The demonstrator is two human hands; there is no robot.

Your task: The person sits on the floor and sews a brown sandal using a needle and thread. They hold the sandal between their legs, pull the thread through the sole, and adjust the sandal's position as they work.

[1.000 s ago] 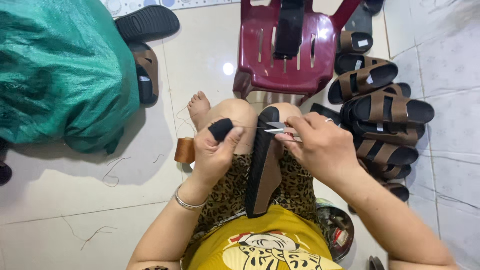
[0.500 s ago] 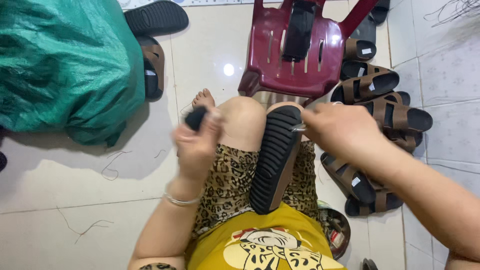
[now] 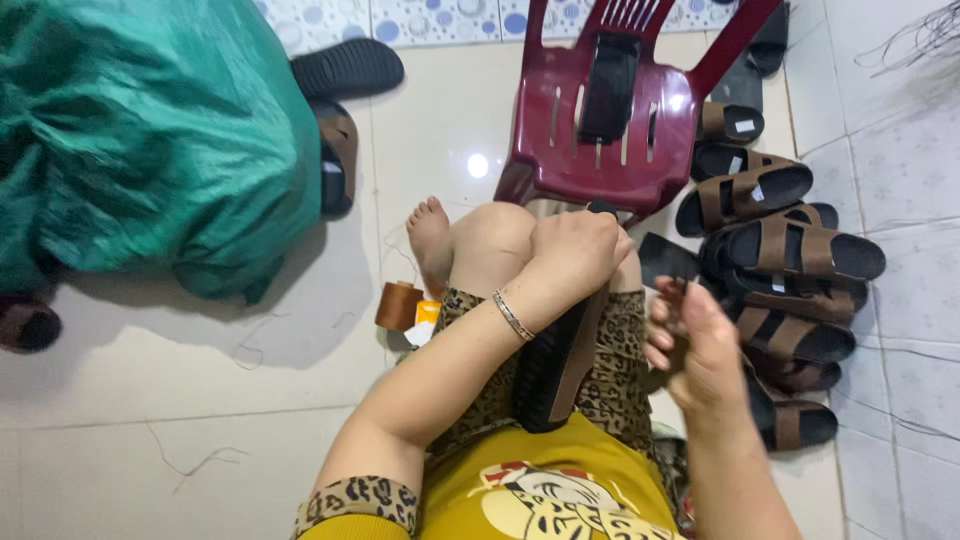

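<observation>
Black rubber sandal (image 3: 560, 365) rests sole-up along the lap, toe toward the far maroon plastic chair (image 3: 610, 150). Head view: left hand (image 3: 575, 255) is clenched over the sandal's far end; right hand (image 3: 695, 350), just right of it, has fingers curled on a small dark tool, hard to identify. Good practice, in judgement: brace the sandal firmly against the knee. Brown thread spool (image 3: 398, 306) stands on the floor, left.

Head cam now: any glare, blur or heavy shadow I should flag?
Head view: one small glare spot on the glossy floor tile beside the red plastic chair; a soft shadow spreads under the green bag; light is even, indoor. The right hand looks slightly motion-soft; the left hand and sandal sole are sharp. The frame edges show no obvious bend.
</observation>
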